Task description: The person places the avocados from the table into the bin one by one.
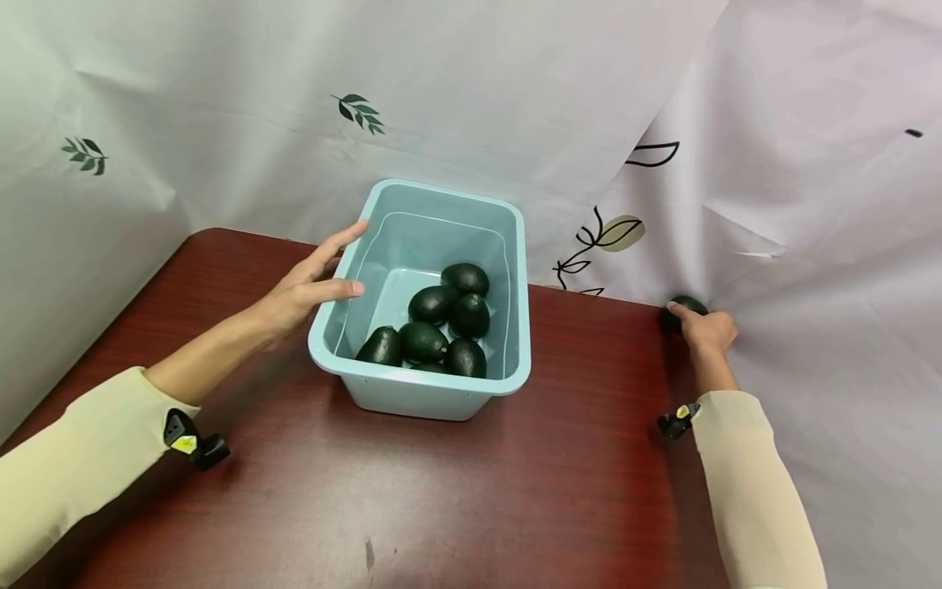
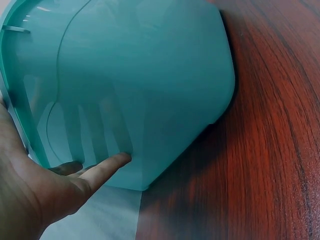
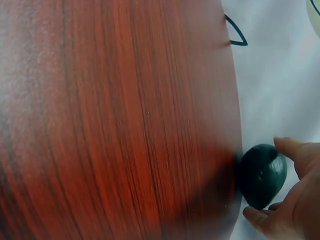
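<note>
A light blue plastic bin (image 1: 412, 399) stands on the table, with several dark green avocados (image 1: 432, 304) lying on its floor, mostly toward the near and right side. My left hand (image 1: 305, 282) holds the bin's left rim; the thumb and one finger reach over the edge. Other fingers (image 2: 107, 167) press against the outer wall in the left wrist view. Far to the right, at the table's back corner, my right hand (image 1: 708, 331) grips a single avocado (image 3: 262, 176) between thumb and fingertips, beside the hanging sheet.
The dark red wood-grain table (image 1: 589, 458) ends at a back edge along a white sheet (image 1: 478, 98) with leaf prints. The sheet also hangs down the right side, close to my right arm. A small black wrist camera (image 1: 195, 442) sits on my left sleeve.
</note>
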### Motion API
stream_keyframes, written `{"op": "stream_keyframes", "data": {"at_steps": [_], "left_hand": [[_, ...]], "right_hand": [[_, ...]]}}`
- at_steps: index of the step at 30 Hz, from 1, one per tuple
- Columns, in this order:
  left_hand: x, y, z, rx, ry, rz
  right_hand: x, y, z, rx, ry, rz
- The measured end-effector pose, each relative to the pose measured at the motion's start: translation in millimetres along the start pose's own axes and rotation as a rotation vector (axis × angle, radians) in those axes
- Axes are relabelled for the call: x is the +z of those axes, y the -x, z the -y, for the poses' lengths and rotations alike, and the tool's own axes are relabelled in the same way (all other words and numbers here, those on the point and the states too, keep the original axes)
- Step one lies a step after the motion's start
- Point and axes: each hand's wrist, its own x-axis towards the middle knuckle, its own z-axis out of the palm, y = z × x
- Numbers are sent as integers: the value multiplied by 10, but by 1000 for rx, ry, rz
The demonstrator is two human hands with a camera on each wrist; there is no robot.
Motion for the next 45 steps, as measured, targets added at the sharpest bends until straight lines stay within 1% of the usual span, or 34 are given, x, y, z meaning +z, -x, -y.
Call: {"op": "stream_keyframes", "data": {"at_steps": [3,5,6,7,8,10,12,14,15,19,23,26,28,31,35,38,42,45], "left_hand": [[4,-5,0,2,4,5],[4,-1,-3,2,1,7],[3,-1,-3,1,1,6],[2,0,-3,1,-1,5],[0,1,-4,1,-4,3],[-2,5,-3,1,-8,0],[-4,5,3,2,-7,0],[-6,4,11,3,-12,3],[-6,4,14,3,-14,5],[-10,-4,29,6,-26,12],[-8,-10,26,7,-21,14],[-11,-10,16,2,-25,9],[-13,-9,7,-4,-32,4],[-17,-1,-5,-9,-40,-3],[-24,0,4,-10,-39,-5],[-23,-3,1,-10,-40,-3],[-23,-9,2,-11,-46,-2],[-33,-17,21,-11,-45,2]], "right_hand": [[-35,186,52,3,-35,-14],[-38,207,59,26,-60,-18],[-34,156,36,38,-69,-13],[-19,55,-1,55,-73,-7],[-19,48,8,64,-81,-3],[-9,-36,-4,85,-88,15],[-3,-77,-6,93,-85,29],[-3,-47,20,98,-83,38],[12,-126,-16,106,-80,44],[68,-313,-137,116,-100,36],[95,-384,-194,121,-150,22],[92,-378,-186,128,-169,14],[86,-347,-165,132,-171,7],[76,-239,-112,118,-163,6],[48,-13,-14,89,-177,-1],[31,126,37,79,-198,-22],[17,247,56,58,-215,-51],[-1,323,55,24,-225,-66]]}}
